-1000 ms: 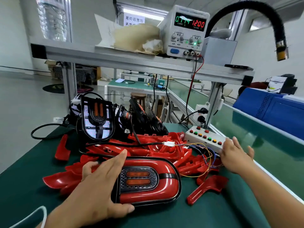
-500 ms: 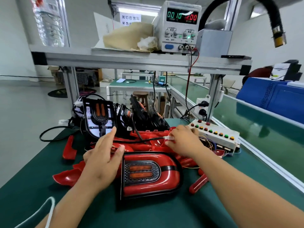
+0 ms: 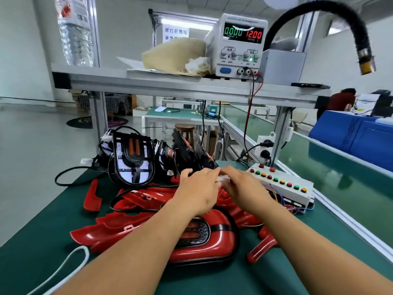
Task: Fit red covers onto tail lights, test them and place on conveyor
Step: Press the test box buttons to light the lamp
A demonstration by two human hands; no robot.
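Beneath my left hand (image 3: 197,192) the red-covered tail light (image 3: 214,245) lies flat, face up; loose red covers (image 3: 119,228) heap to the hand's left; bare black tail lights (image 3: 133,160) stand beyond.

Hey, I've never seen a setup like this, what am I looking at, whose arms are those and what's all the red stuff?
There is no machine here: this is one picture from a camera worn on a worker's head, looking down at their own bare arms. The left hand and right hand meet and pinch a small white connector between them. On the green mat lies a tail light with its red cover fitted, amid loose red covers; black uncovered tail lights stand behind. At right sits a button box, with a power supply on the shelf above reading 12.00.
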